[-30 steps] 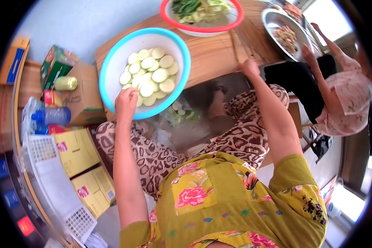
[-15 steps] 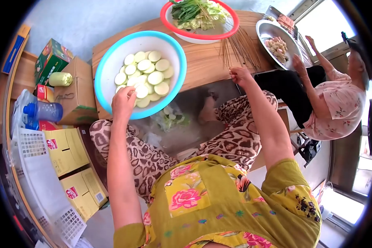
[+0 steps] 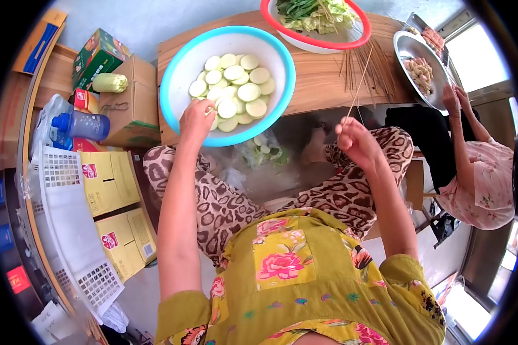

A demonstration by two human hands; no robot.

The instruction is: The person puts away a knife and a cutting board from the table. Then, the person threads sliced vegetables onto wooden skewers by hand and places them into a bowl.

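My left hand (image 3: 197, 122) is closed at the near-left rim of the blue-rimmed bowl (image 3: 170, 86), its fingertips pinched beside the pale green round slices (image 3: 248, 92); what they hold is mostly hidden. My right hand (image 3: 355, 138) is raised off the table's near edge, thumb and fingers pinching a thin wooden stick (image 3: 360, 80) that points up and away. More thin sticks (image 3: 382, 75) lie spread on the wooden table (image 3: 316, 75) beyond that hand.
A red-rimmed bowl (image 3: 359, 41) of leafy greens stands at the back. On the right, a co-worker (image 3: 477, 172) sits by a metal bowl (image 3: 404, 43) of meat. Boxes (image 3: 112, 184), a blue bottle (image 3: 89, 125) and a white basket (image 3: 69, 213) are at the left.
My right hand has lifted a stick from the table and drawn it back toward me. My left hand stays by the slices. The co-worker's hands have come together. The view has shifted.
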